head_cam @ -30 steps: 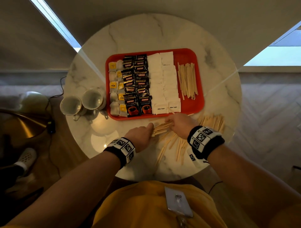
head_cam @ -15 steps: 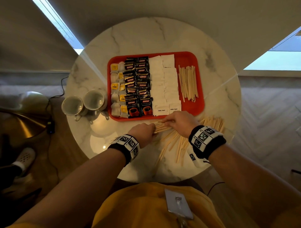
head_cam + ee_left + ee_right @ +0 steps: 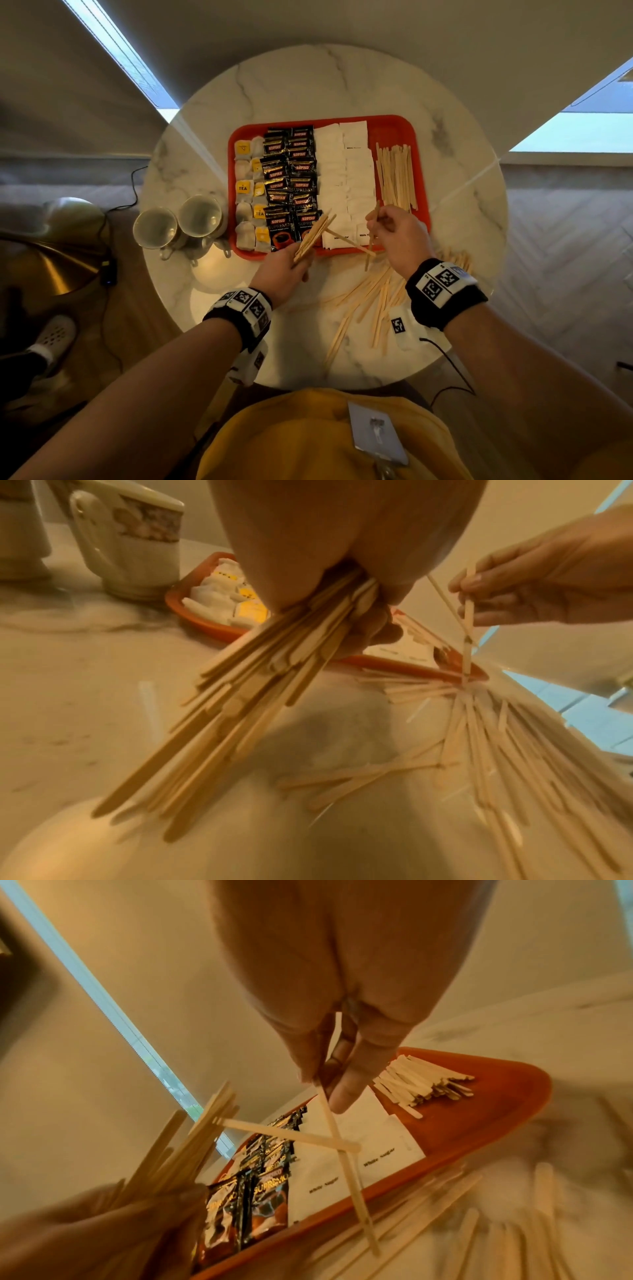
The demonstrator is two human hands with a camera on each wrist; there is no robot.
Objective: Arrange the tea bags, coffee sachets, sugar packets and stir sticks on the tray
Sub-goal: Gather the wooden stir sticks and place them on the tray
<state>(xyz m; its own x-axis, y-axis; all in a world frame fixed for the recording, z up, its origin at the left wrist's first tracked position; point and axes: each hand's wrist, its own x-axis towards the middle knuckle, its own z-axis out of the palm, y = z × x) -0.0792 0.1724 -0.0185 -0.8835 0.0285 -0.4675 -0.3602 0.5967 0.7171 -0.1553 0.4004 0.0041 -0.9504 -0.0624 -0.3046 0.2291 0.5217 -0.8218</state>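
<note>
A red tray (image 3: pixel 390 132) on the round marble table holds tea bags (image 3: pixel 248 192), black coffee sachets (image 3: pixel 291 178), white sugar packets (image 3: pixel 346 171) and a pile of stir sticks (image 3: pixel 395 178). My left hand (image 3: pixel 301 257) grips a bundle of stir sticks (image 3: pixel 313 236) (image 3: pixel 240 696) over the tray's near edge. My right hand (image 3: pixel 375 222) pinches a single stick (image 3: pixel 371 236) (image 3: pixel 346 1164) that hangs downward. Another stick (image 3: pixel 291 1135) lies crosswise between the bundle and that stick. Several loose sticks (image 3: pixel 370 301) are scattered on the table near me.
Two cups (image 3: pixel 156 228) (image 3: pixel 202 216) stand just left of the tray. The table's near edge (image 3: pixel 342 383) is close to my body. A brass lamp shade (image 3: pixel 51 267) and a cable lie lower left, off the table.
Both hands rose from the table. The left lifted its bundle of sticks toward the tray, and the right drew away to the right with one stick.
</note>
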